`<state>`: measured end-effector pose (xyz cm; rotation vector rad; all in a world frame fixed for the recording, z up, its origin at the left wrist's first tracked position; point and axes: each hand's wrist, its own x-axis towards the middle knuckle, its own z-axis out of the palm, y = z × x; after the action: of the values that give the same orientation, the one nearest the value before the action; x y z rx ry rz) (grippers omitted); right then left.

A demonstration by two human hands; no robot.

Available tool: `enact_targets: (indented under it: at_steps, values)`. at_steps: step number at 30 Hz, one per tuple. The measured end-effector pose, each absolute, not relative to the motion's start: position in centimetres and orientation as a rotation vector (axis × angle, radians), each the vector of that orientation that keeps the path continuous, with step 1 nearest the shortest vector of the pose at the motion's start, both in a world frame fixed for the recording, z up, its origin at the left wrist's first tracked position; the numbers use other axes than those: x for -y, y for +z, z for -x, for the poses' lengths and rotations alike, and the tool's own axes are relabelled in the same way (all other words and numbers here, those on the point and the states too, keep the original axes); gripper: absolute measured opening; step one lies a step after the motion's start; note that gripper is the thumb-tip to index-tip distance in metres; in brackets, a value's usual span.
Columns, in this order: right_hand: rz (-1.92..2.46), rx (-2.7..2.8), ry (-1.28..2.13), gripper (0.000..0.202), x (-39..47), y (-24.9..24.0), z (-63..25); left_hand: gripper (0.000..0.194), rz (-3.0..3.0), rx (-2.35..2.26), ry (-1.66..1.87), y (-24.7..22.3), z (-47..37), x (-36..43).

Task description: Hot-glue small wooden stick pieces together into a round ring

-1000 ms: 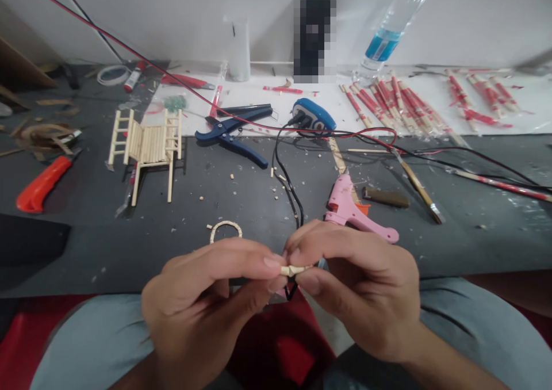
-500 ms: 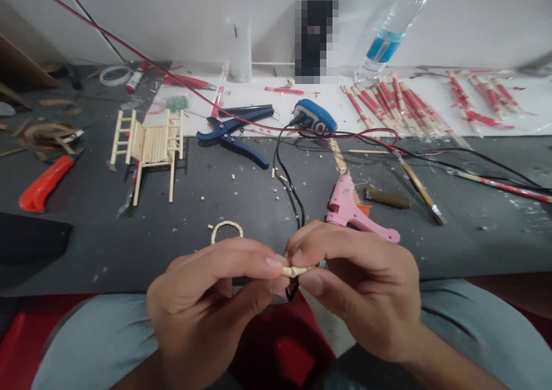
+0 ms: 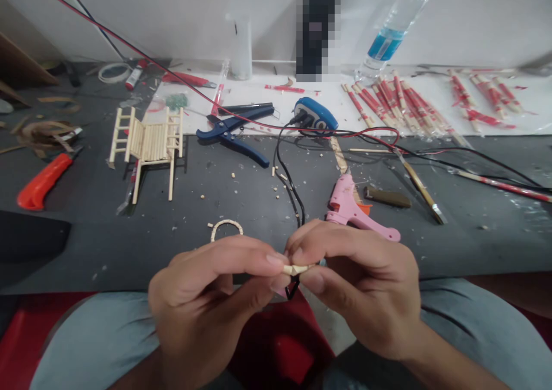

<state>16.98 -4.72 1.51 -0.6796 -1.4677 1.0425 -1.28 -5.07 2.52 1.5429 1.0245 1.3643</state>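
Between my two hands is a small pale wooden stick piece (image 3: 295,270), with a notched or jointed spot in its middle. My left hand (image 3: 211,292) pinches its left end between thumb and forefinger. The right end is pinched by my right hand (image 3: 362,280); fingers hide much of the piece. Just behind my left hand lies a ring of short pale stick segments (image 3: 227,223), partly covered by it. Beyond my right hand rests a pink glue gun (image 3: 345,200). A miniature chair of pale sticks (image 3: 149,142) stands at the left on the dark table (image 3: 241,200).
Blue cutters (image 3: 235,134) and a blue device with plugged cables (image 3: 317,117) lie in the middle. Bundled sticks in red wrap (image 3: 401,102) and a tilted water bottle (image 3: 383,45) are at the back right. An orange-handled tool (image 3: 43,183) sits left; a brush (image 3: 418,188) lies right.
Both hands keep their pinch on the stick piece, which looks turned very slightly. The view has shifted a little; nothing else has visibly moved.
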Motion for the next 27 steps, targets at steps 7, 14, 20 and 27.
enact_targets:
  at_steps: [7,14,20,27]
  values:
    - [0.687,1.447,1.072,0.014,4.76,1.37,-16.92,0.021,-1.569,-0.942,1.386,2.17,1.28,4.73]
    - [0.71,1.426,1.095,0.015,4.87,1.34,-16.92,0.025,-1.552,-0.868,1.389,1.97,1.33,4.5]
    - [0.732,1.402,1.124,0.024,5.06,0.99,-16.84,0.027,-1.454,-0.962,1.393,2.24,1.2,4.74]
    - [0.858,1.316,1.132,0.036,5.51,1.21,-16.97,0.023,-1.253,-1.106,1.401,2.09,0.86,4.82]
